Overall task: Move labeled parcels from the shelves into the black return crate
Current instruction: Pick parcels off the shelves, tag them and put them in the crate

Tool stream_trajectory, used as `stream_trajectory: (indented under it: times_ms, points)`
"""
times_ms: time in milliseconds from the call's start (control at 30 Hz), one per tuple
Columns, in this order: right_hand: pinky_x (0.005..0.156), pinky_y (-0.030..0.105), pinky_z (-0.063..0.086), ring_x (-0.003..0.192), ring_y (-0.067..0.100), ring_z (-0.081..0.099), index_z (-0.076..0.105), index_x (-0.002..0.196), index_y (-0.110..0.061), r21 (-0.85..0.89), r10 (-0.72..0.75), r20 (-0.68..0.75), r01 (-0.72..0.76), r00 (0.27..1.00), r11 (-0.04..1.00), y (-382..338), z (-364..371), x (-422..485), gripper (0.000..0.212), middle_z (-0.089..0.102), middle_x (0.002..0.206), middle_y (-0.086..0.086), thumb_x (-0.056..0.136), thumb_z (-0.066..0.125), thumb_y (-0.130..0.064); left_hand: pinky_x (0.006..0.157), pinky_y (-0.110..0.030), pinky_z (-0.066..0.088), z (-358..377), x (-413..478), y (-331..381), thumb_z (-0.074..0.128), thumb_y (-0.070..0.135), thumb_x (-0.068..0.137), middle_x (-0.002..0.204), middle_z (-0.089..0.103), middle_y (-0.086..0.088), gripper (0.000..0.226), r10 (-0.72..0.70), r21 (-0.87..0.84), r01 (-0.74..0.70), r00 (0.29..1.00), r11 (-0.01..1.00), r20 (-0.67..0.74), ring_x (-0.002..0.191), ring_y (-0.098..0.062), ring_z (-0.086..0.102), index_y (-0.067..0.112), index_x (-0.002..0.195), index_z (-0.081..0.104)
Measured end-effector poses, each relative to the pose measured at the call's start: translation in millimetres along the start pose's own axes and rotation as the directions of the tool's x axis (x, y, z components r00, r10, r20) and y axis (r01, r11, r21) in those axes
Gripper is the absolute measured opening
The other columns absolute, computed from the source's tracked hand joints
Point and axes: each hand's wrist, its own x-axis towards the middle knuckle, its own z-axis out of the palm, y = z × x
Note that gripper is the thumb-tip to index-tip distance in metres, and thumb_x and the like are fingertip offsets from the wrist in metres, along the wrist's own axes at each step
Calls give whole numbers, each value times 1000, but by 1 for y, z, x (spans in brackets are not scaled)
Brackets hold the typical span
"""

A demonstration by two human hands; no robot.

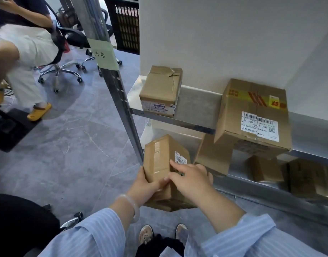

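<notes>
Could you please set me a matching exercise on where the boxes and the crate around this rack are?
Things:
1. J4-J06 parcel
2. torn-top box
3. small-label parcel
4. black crate

Places:
A. beyond the rack post, beside the white wall
B. gripped between the left hand and right hand
C. left end of the upper shelf
D. further right on the upper shelf, yellow tape across its top

Pairs: 1-D, 2-C, 3-B, 4-A.

Steel shelves [194, 108] bearing cardboard parcels [233, 112]
</notes>
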Motion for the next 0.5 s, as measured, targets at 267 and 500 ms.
stream_trajectory:
  times_ms: [267,500]
  points:
    - [101,43,19,132,20,31,44,134,-59,-59,-6,38,9,999,998,-10,-7,4,44,47,145,-13,97,24,-47,107,-38,40,6,3,8,64,77,43,149,40,-10,143,-72,124,75,997,989,-33,129,-32,46,34,151,-21]
    - [86,36,48,103,15,61,64,121,-42,400,110,-240,-5,964,917,14,-28,15,36,68,110,-15,96,39,-39,101,-40,48,-12,7,-1,75,45,78,142,45,-1,111,-26,-126,32,998,992,52,111,-22,58,40,154,-7]
